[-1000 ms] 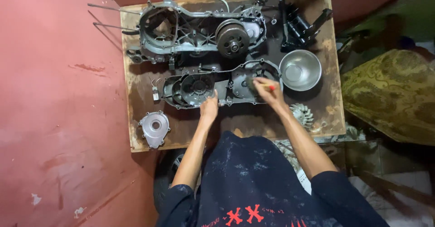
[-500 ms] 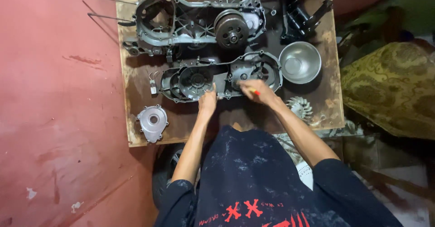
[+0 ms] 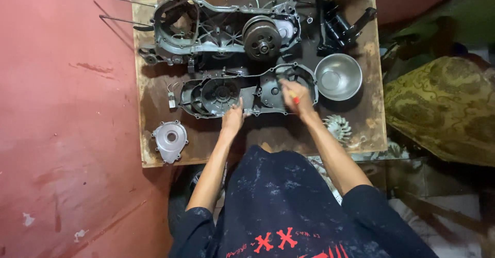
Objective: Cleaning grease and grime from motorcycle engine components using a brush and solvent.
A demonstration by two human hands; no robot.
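A dark engine side cover (image 3: 221,94) lies lengthwise on a wooden board (image 3: 149,98). My left hand (image 3: 233,118) rests on the cover's near edge, fingers pressing it. My right hand (image 3: 295,97) is over the cover's right end, gripping a small tool with a red handle (image 3: 294,96); its tip is hidden among the cover's ribs. Behind the cover lies a larger grey engine crankcase (image 3: 216,26) with a round clutch drum (image 3: 263,39).
A shiny metal bowl (image 3: 338,76) stands right of the cover. A small grey round cover (image 3: 169,140) lies at the board's near left, a white finned fan wheel (image 3: 337,127) at the near right. Black parts (image 3: 340,23) sit far right. Red floor lies left; patterned cloth (image 3: 443,108) right.
My right hand with the red-handled tool has shifted a little along the cover's right end. My left hand stays on the cover's near edge. The camera view has drifted slightly.
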